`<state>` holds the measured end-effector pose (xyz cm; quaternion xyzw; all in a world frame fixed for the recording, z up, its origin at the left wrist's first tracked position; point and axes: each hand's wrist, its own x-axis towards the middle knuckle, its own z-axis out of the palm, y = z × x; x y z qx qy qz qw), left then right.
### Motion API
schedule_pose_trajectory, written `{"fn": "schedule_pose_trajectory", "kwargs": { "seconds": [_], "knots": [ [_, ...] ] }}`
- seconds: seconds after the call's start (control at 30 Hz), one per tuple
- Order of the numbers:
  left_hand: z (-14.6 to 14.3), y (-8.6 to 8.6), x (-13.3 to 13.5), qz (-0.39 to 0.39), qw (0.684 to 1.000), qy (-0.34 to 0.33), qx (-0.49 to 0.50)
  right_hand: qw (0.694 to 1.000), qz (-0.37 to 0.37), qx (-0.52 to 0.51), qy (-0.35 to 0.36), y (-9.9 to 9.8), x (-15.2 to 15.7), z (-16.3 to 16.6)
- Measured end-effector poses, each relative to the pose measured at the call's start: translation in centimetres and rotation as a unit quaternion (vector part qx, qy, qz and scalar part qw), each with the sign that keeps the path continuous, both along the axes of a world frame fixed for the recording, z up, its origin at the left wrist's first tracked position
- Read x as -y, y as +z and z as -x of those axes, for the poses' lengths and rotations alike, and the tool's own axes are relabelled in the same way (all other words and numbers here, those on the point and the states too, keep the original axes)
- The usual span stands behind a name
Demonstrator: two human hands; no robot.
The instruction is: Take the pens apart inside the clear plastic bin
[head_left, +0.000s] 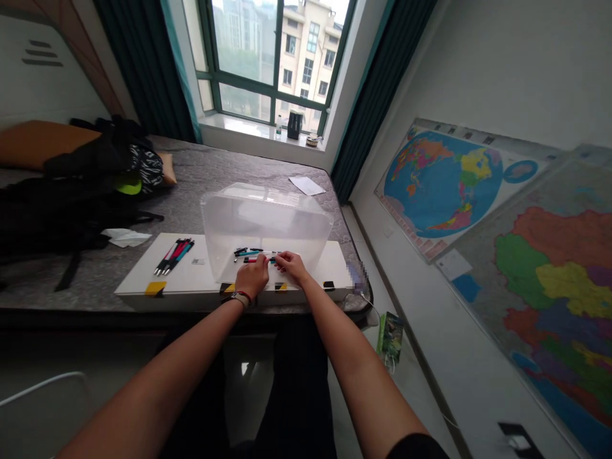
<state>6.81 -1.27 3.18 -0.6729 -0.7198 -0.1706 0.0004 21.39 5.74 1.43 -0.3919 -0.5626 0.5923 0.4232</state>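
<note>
My left hand (252, 276), with bands at its wrist, is closed in a pinch on a small pen part, a bit of red showing at the fingertips. Close beside it, my right hand (291, 266) pinches a dark and blue pen piece, its tip pointing toward the left hand. Both are at the opening of a clear plastic bin (268, 217) that lies on its side on a long white box (184, 280). Just behind the fingers, several loose pen parts (248, 251) lie inside the bin. To the left, several finished-looking pens (174, 256) in red, black and blue lie side by side on the box.
The box sits on a grey mattress (186, 172). Black bags and clothing (62, 197) are heaped at left, near a crumpled tissue (126, 237). White paper (306, 185) lies behind the bin. A green box (390, 336) stands on the floor at right, below wall maps (440, 182).
</note>
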Motion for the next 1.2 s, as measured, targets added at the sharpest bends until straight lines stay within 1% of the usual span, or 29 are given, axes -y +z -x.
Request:
{"fn": "schedule_pose_trajectory", "kwargs": {
  "seconds": [0.17,0.27,0.33,0.43,0.6,0.7,0.9,1.07,1.2],
  "knots": [
    [-0.07,-0.02,-0.06,0.005,1.0,0.006,0.005,0.998,0.047,-0.031,-0.015,-0.06,-0.15,-0.05],
    [-0.16,0.01,-0.08,0.01,1.0,0.011,0.003,0.999,0.03,-0.024,-0.012,-0.08,-0.13,-0.18],
    [-0.22,0.04,-0.08,0.014,1.0,0.015,-0.002,0.999,0.016,-0.037,-0.014,-0.04,-0.05,-0.26],
    [-0.27,0.02,-0.09,0.017,1.0,0.018,-0.004,0.998,0.017,-0.057,-0.02,0.09,0.08,-0.3],
    [-0.27,-0.2,-0.18,0.012,1.0,0.014,-0.008,1.0,0.004,-0.001,-0.006,-0.08,0.05,-0.26],
    [-0.29,-0.34,-0.25,0.005,1.0,0.02,-0.011,1.0,-0.007,-0.006,-0.011,-0.42,-0.13,-0.31],
    [-0.31,-0.44,-0.35,-0.007,0.999,0.03,-0.008,0.999,0.009,-0.024,-0.031,-0.64,-0.45,-0.44],
    [-0.22,-0.51,-0.37,-0.01,1.0,0.002,0.018,0.998,0.025,-0.043,-0.046,-0.44,-0.31,-0.55],
    [-0.06,-0.65,-0.37,-0.026,1.0,-0.006,0.012,0.997,0.026,-0.053,-0.049,-0.33,-0.09,-0.55]
  ]
}}
